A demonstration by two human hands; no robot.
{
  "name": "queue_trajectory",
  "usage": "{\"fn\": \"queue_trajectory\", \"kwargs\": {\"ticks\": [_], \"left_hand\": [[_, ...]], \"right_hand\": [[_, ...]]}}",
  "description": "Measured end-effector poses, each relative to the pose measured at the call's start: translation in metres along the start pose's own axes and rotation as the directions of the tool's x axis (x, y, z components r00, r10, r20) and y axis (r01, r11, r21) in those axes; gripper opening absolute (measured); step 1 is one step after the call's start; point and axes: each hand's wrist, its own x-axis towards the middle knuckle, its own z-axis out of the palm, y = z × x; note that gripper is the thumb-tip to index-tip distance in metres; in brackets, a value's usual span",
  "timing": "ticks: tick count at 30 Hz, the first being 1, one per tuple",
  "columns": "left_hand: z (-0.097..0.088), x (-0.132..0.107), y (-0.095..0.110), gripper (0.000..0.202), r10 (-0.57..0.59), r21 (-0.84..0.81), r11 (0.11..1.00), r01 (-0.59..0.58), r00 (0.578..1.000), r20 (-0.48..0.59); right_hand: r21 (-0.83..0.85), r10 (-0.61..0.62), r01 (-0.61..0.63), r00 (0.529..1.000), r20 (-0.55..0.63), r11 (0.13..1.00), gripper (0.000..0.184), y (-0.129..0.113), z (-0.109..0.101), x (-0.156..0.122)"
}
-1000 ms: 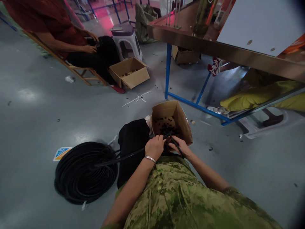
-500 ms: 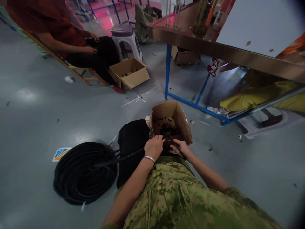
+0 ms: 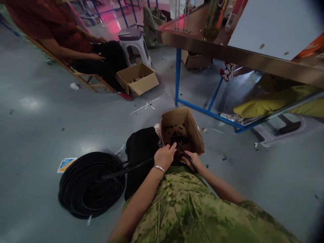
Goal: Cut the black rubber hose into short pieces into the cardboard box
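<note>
My left hand (image 3: 165,157), with a silver bracelet at the wrist, is closed around a black tube or strip (image 3: 138,164). That strip runs left across the black-trousered leg to a big coil (image 3: 91,185) on the floor. In my right hand (image 3: 193,160) is a slim dark tool (image 3: 188,158), scissors-like, its far end beside my left fingertips. Its exact kind is hard to make out. Both hands are over the near edge of an open cardboard box (image 3: 196,130), in which many small black pieces (image 3: 178,136) lie.
A seated person (image 3: 86,50) is at upper left, beside a second cardboard box (image 3: 144,86) and a plastic stool (image 3: 133,44). A table (image 3: 227,55) with blue legs stands at upper right, a yellow sack (image 3: 268,103) beneath it. White string (image 3: 145,105) lies on the floor.
The dark tool's far end, spread into a V before, now looks narrower. My left index finger reaches further forward. The hands stay at the box.
</note>
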Motion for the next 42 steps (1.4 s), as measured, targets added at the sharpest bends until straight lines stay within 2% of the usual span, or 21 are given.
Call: {"fn": "queue_trajectory", "kwargs": {"ticks": [7,13,19,26,32,38,42], "left_hand": [[-0.002,0.002,-0.002,0.034,0.108,-0.046,0.993,-0.106,0.994,0.033],[-0.001,0.006,-0.001,0.033,0.065,-0.019,0.998,-0.064,0.997,0.044],[0.009,0.014,0.003,0.032,0.046,0.001,0.999,-0.046,0.994,0.103],[0.014,0.021,0.004,0.031,0.015,-0.011,1.0,-0.013,0.971,0.237],[0.014,0.024,0.005,0.029,-0.013,-0.007,1.0,0.016,0.958,0.286],[0.018,0.023,0.004,0.028,-0.014,0.01,1.0,0.012,0.966,0.258],[0.014,0.019,0.006,0.027,-0.026,-0.036,0.999,0.033,0.985,0.172]], "right_hand": [[0.022,-0.044,0.042,0.99,0.133,0.999,0.04,-0.002,-0.006,0.011],[0.008,0.02,-0.02,0.997,0.074,1.0,0.03,0.006,0.002,0.01],[-0.107,0.06,-0.059,0.998,0.003,0.993,0.022,0.023,0.015,0.006],[-0.157,0.128,-0.118,0.991,0.05,0.98,0.022,0.038,0.027,0.005],[-0.174,0.148,-0.136,0.987,0.055,0.975,0.023,0.043,0.029,0.007],[-0.203,0.206,-0.185,0.974,0.09,0.962,0.017,0.048,0.031,0.01],[-0.04,0.172,-0.169,0.979,0.108,0.985,0.026,0.047,0.028,0.008]]}}
